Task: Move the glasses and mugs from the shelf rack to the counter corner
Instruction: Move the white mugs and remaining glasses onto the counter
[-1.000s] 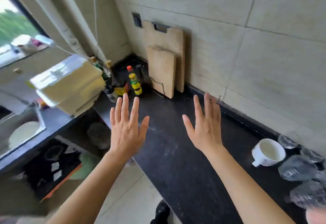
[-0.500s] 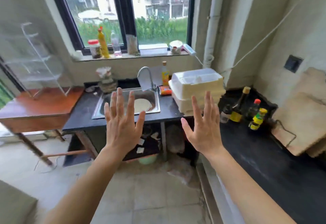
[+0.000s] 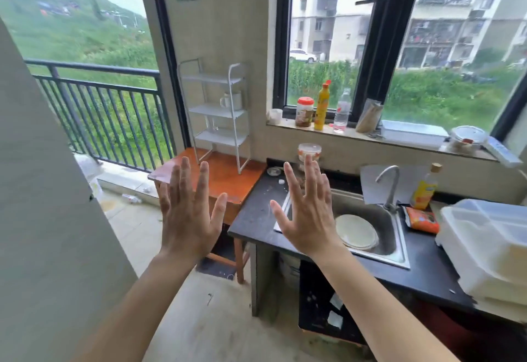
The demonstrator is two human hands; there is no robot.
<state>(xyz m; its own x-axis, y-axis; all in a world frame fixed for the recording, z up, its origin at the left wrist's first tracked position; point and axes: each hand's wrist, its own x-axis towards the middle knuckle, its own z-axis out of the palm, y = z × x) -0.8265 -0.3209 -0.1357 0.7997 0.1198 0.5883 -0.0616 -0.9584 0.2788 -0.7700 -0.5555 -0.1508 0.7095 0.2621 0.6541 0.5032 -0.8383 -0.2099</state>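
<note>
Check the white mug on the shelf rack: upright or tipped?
Upright. The white mug stands on its base on the middle tier of the shelf rack, with its handle out to the side and its rim on top.

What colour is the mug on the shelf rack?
White. The head view shows the small handled mug on the white wire shelf rack.

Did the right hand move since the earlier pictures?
Yes, leftward: the right hand was right of the sink, by the white box; now it overlaps the sink's left edge.
</note>
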